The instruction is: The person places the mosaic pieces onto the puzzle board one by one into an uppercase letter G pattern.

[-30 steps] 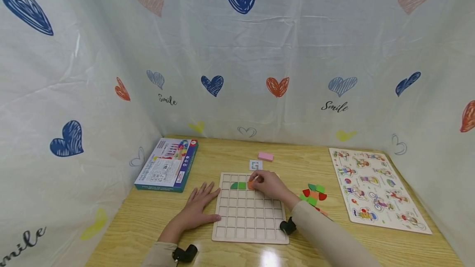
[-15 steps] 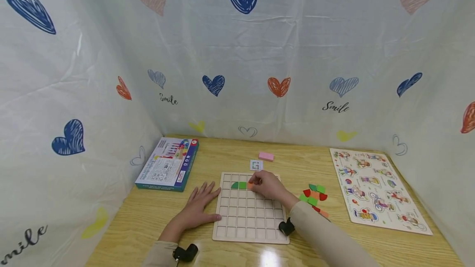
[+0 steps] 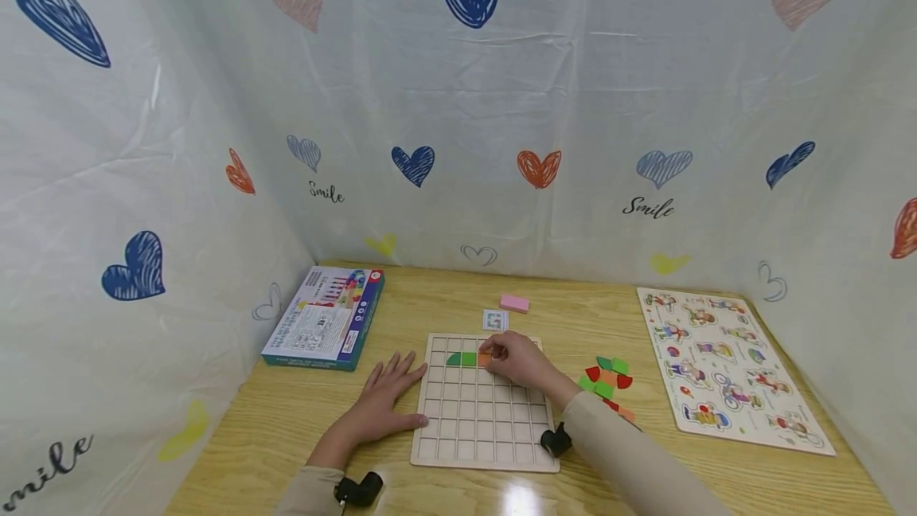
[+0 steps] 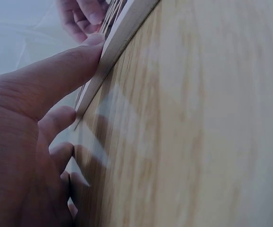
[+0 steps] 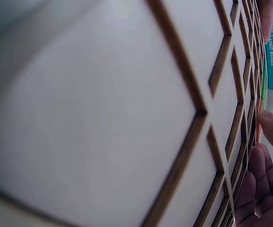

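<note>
A wooden grid board [image 3: 485, 420] lies flat on the table. In its upper part a green quarter-round tile [image 3: 454, 359] and a green square tile [image 3: 469, 359] sit side by side. My right hand [image 3: 521, 358] reaches over the board and pinches an orange tile [image 3: 484, 360] just right of the green square; the hand hides part of it. My left hand [image 3: 382, 402] rests spread beside the board, thumb and index fingertip against its left edge. The left wrist view shows the thumb [image 4: 56, 78] touching that edge.
A small pattern card [image 3: 495, 320] and a pink block [image 3: 514, 304] lie behind the board. Several red, green and orange tiles [image 3: 605, 381] are heaped at right, near the right sleeve. A boxed set [image 3: 322, 317] lies far left, a picture puzzle board [image 3: 731, 369] far right.
My right hand has barely shifted, and its fingers stay at the orange tile, which shows a little more clearly. The left hand has kept its place.
</note>
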A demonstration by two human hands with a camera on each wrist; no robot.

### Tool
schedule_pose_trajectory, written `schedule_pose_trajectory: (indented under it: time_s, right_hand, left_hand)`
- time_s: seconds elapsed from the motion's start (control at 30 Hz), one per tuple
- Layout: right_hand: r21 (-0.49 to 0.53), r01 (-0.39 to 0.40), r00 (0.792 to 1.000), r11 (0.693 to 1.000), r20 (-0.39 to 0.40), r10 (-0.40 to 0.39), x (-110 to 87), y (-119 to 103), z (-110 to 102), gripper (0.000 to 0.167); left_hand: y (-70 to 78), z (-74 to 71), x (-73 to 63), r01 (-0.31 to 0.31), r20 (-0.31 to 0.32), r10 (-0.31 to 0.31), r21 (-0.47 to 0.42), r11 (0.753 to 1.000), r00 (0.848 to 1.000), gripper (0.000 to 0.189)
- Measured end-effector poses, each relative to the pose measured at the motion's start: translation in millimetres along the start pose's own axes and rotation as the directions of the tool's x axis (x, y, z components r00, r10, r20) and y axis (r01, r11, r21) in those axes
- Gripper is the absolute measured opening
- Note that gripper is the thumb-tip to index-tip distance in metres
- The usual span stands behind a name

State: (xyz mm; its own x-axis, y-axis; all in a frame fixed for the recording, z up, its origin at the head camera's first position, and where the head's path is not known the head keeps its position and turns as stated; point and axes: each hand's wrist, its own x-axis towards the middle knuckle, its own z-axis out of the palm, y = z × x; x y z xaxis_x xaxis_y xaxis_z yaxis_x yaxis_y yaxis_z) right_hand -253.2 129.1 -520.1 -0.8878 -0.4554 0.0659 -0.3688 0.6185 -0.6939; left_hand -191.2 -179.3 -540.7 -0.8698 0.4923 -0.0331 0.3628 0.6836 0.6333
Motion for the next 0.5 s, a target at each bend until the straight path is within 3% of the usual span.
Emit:
schedule_pose_trajectory:
  time_s: [0.5]
  right_hand:
    - [0.119, -0.027, 0.999, 0.993, 0.030, 0.024, -12.8, 10, -14, 0.025]
  left_hand:
    - [1.5, -0.4, 0.1, -0.006, -0.004, 0.006, 0.003, 1.000, 1.000, 0.088]
